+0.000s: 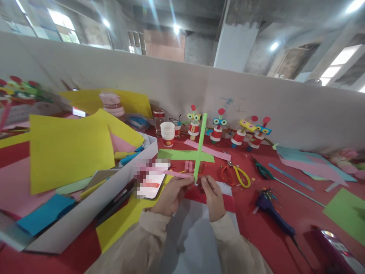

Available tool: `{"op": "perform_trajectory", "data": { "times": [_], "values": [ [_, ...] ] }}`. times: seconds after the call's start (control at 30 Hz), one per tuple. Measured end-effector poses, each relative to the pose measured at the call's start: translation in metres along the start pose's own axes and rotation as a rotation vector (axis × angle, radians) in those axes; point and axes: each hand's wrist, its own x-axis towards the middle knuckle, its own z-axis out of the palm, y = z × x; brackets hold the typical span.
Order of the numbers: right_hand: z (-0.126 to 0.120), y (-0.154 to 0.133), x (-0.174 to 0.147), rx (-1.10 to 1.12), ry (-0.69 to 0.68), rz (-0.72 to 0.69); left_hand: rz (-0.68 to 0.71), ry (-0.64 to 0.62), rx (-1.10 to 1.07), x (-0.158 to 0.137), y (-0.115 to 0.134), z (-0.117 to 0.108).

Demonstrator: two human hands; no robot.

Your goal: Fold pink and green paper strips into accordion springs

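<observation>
Head view: we work above a red table (246, 217).
Left hand (170, 196): fingers pinching the green strip (201, 146) and pink strip (178, 174) where they meet.
Green strip: rising from our fingertips.
Right hand (212, 198): fingertips drawn together beside that join; we cannot tell whether they grip.
Glue gun (275, 215): lying to our right.

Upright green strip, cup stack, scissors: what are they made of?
Green strip: likely paper or thin card, matte; flat, straight edges.
Cup stack: probably paper, matte-looking; white with red print.
Scissors: handles look like smooth plastic, solid yellow and orange-red; blades probably metal, greyish.
</observation>
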Motion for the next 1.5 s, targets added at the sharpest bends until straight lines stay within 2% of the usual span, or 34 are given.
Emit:
{"op": "perform_trajectory", "data": {
  "times": [0.07, 0.2, 0.3, 0.5, 0.67, 0.87, 1.27, 1.5],
  "values": [
    [0.001, -0.001, -0.002, -0.085, -0.042, -0.047, -0.009, 0.014, -0.022, 0.002, -0.002, 0.000],
    [0.002, -0.001, -0.003, -0.263, -0.030, -0.124, -0.017, 0.010, -0.023, 0.004, -0.006, -0.001],
    [0.001, -0.001, -0.003, -0.313, -0.041, -0.151, 0.002, 0.010, -0.004, 0.003, -0.007, -0.001],
    [0.001, 0.000, -0.005, -0.317, -0.007, -0.103, 0.051, 0.004, 0.034, -0.001, -0.009, 0.004],
    [0.004, 0.001, -0.006, -0.247, -0.016, -0.079, 0.002, 0.024, -0.007, -0.001, -0.008, 0.005],
    [0.008, 0.002, -0.008, -0.197, 0.045, -0.191, -0.008, 0.042, -0.046, 0.002, -0.009, 0.001],
    [0.004, 0.009, -0.008, -0.224, 0.099, -0.224, 0.044, -0.022, -0.009, -0.004, -0.005, 0.006],
    [0.002, 0.005, -0.009, -0.371, 0.146, -0.303, 0.024, -0.051, 0.031, -0.003, -0.003, 0.002]
  ]
}}
